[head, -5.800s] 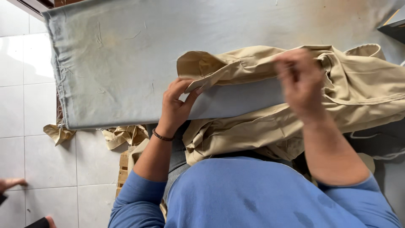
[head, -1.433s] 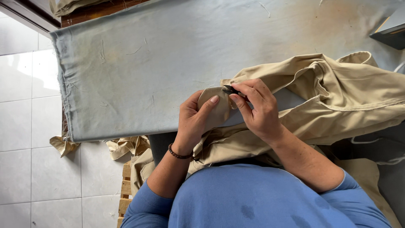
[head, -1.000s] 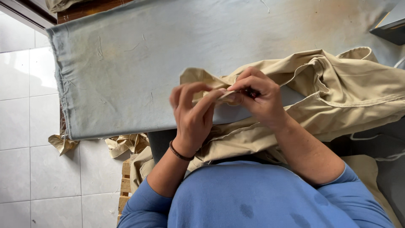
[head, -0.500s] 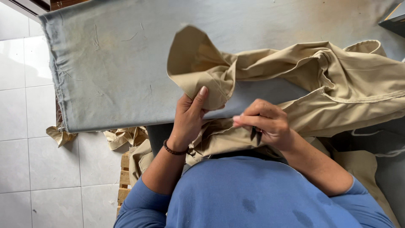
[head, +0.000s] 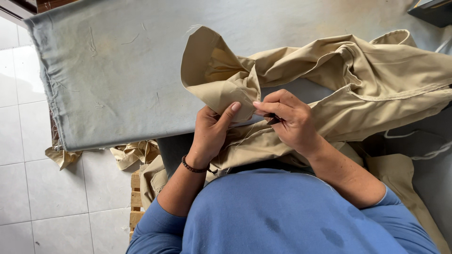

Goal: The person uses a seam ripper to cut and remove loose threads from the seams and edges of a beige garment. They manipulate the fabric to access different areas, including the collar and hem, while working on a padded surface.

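Head view, looking straight down: the largest thing is the work table (head: 117,75), covered in a pale grey-blue cloth with a frayed edge at 9 o'clock and a few loose threads on it. It fills the upper half of the frame from 9 o'clock round to 2 o'clock. Beyond its left edge lies a white tiled floor (head: 23,188), and at 7 o'clock beige fabric scraps (head: 134,153) lie over a slatted wooden pallet (head: 135,197).

Next in size is the tan garment (head: 376,89), a heavy cotton piece with stitched seams and a hemmed opening. Its long axis runs roughly from 3 o'clock toward the centre, where one end is turned back into a raised, folded flap (head: 212,75) pointing toward 11 o'clock. The lower part hangs off the table edge over the person's lap.

The left hand (head: 212,131), with a dark bead bracelet (head: 193,167) at the wrist, is clamped on the flap's lower corner, thumb pressed up against the cloth. The right hand (head: 289,122), just beside it at centre, has its fingers pinched together on a small dark tool (head: 273,120) against the garment's seam; what kind of tool cannot be told.
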